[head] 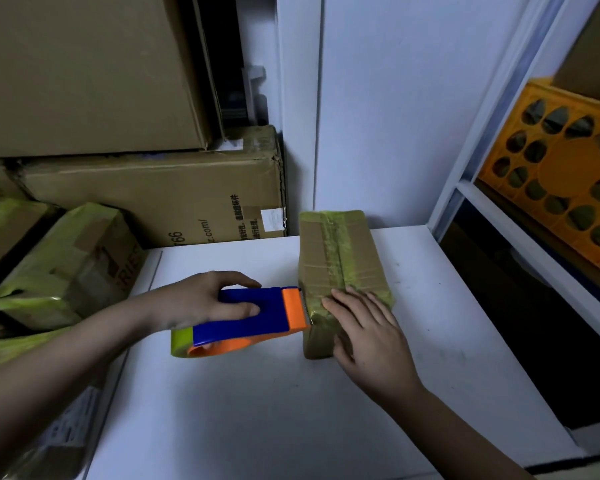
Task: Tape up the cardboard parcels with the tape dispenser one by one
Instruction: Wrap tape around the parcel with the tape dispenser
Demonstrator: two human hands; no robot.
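A small brown cardboard parcel (329, 251) lies on the white table (257, 410), wrapped lengthwise with yellow-green tape. My left hand (205, 299) grips the blue and orange tape dispenser (257, 317), whose orange cutter end touches the parcel's near left corner. A roll of yellow-green tape sits at the dispenser's rear. My right hand (368, 334) rests on the parcel's near end, fingers straight on top and thumb down its front face.
Taped parcels (63, 268) are piled at the left edge of the table. Large cardboard boxes (153, 195) are stacked behind them. A white shelf frame (492, 133) at the right holds an orange crate (561, 174). A white wall stands behind the table.
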